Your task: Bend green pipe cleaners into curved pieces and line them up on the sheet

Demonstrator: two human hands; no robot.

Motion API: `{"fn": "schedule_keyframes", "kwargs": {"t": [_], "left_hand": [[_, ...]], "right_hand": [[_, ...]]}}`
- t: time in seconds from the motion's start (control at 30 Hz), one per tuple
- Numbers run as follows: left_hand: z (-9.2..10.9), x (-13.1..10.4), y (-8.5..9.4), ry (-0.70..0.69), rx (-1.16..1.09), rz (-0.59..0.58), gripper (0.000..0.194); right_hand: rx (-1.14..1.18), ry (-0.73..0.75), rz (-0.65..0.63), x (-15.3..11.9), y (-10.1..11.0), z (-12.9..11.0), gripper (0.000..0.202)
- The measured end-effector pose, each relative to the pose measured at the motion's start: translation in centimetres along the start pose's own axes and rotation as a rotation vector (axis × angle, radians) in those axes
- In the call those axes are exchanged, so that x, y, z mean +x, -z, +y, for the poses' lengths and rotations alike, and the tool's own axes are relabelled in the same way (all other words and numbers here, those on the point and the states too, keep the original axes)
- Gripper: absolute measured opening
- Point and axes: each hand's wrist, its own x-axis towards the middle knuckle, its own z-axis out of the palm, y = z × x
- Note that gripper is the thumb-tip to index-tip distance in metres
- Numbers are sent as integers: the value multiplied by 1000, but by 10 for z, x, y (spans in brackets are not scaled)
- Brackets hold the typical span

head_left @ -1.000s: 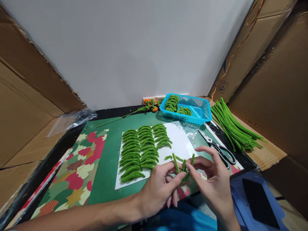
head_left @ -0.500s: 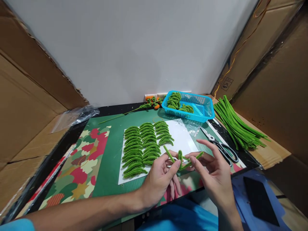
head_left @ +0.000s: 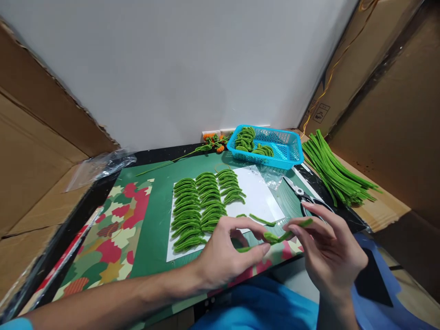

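Between thumb and fingers, my left hand [head_left: 233, 250] pinches a bent green fuzzy stem [head_left: 271, 237] near its middle. My right hand [head_left: 326, 247] grips the same stem toward its right end, the tip sticking out past the thumb. Just beyond my hands, a separate green piece [head_left: 261, 220] lies at the front of a white sheet [head_left: 252, 188]. Three columns of curved green pieces [head_left: 187, 213] cover the left and middle of that sheet.
A blue basket [head_left: 283, 160] with green pieces inside stands at the back. Scissors [head_left: 297, 190] lie right of the sheet, beside a bundle of long green stems [head_left: 337, 172]. Orange flowers [head_left: 220, 148] rest left of the basket, and a plastic bag [head_left: 103, 166] lies at the far left.
My hands have moved apart, the right one shifting right. The green stem between them has changed shape, and a separate piece now shows on the sheet's front. The view has shifted slightly.
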Motion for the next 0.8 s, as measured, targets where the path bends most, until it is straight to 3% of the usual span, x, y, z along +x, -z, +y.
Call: {"fn": "schedule_keyframes", "kwargs": {"t": [0.13, 0.27, 0.47, 0.63, 0.8], "left_hand": [[8, 4, 5, -3, 89, -97, 30], [7, 3, 7, -15, 169, -167, 25], [12, 4, 13, -11, 229, -182, 18], [16, 12, 19, 37, 11, -78, 27], [16, 16, 18, 88, -180, -107, 29]], "right_hand": [[-40, 100, -37, -2, 2, -1, 56], [-31, 145, -124, -6, -3, -4, 62], [75, 33, -108, -6, -12, -10, 63], [34, 69, -192, 0, -6, -10, 41], [-34, -2, -320, 3, -7, -11, 24]]}}
